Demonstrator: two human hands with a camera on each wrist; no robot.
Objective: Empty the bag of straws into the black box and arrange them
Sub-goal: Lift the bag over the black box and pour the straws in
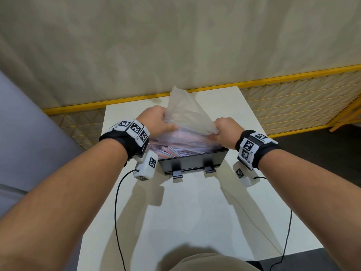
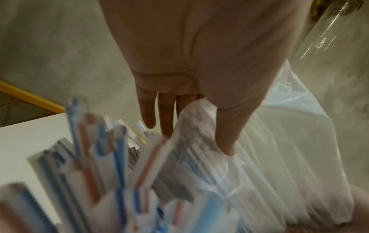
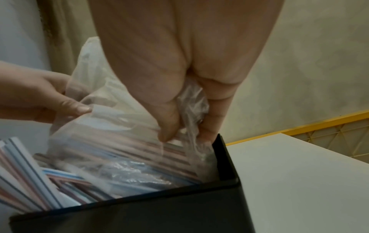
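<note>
Overhead, both hands hold a clear bag [image 1: 187,112] upended over the box [image 1: 192,160], which stands on a white bench [image 1: 195,212] by a beige wall [image 1: 175,45] with a yellow mesh rail [image 1: 293,100]. Left hand [image 1: 158,122] grips the bag's left side, right hand [image 1: 224,130] its right corner.

Left wrist view alone shows straws [image 2: 95,157] close up, blurred, striped blue and orange, with the thumb [image 2: 229,138] pressing plastic and the fingers [image 2: 165,119] behind it.

Right wrist view shows the grip pinching bunched plastic just inside the box's right wall [image 3: 225,157], straws piled below.
</note>
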